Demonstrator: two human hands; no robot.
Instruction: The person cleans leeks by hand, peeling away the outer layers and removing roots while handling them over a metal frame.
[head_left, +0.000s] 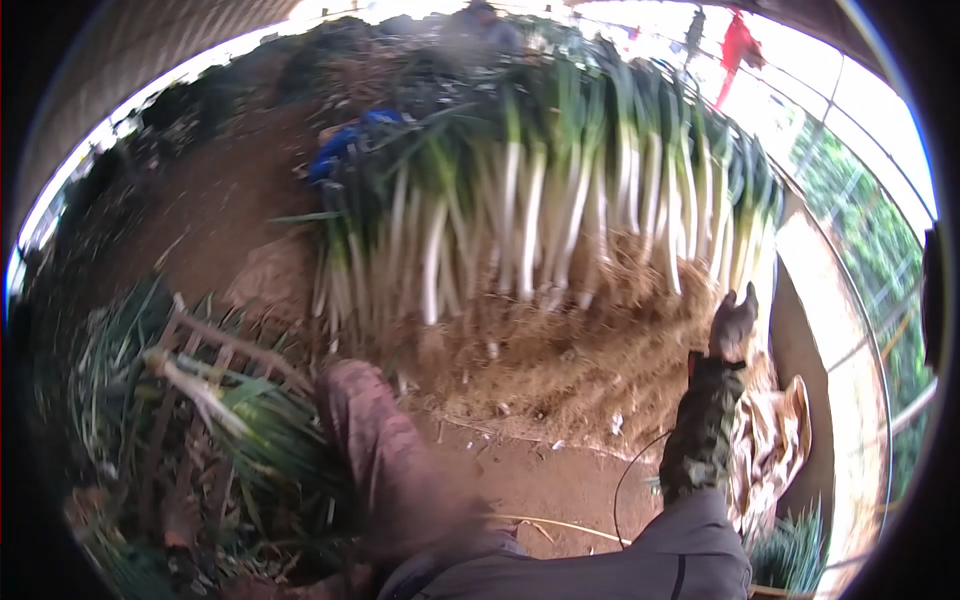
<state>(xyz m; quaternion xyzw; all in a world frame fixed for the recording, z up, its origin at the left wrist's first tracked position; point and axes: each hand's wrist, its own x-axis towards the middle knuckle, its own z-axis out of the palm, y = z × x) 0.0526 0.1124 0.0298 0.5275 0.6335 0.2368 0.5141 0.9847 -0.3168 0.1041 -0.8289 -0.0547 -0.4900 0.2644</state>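
A long row of large green onions (530, 220) leans across the middle, white stems below dark green tops, with a tangle of brown roots (630, 275) at the foot. My right hand (735, 325), in a camouflage sleeve, reaches to the row's right end. Its fingers point up and stand apart, and nothing shows between them. Low at centre left, a brown shape is smeared by motion over a reddish camouflage-patterned leg. It may be my left hand, but its fingers cannot be made out. Left of the leg, more green onions (235, 410) lie with their leaves towards me.
Beneath the left-hand onions is a brown slatted frame (180, 400). Crumpled tan sheeting (770, 440) lies beside my right arm, against a pale low wall (805, 300). A blue thing (350, 145) sits behind the row. Red cloth (735, 55) hangs at upper right. Someone blurred (485, 25) is at the back.
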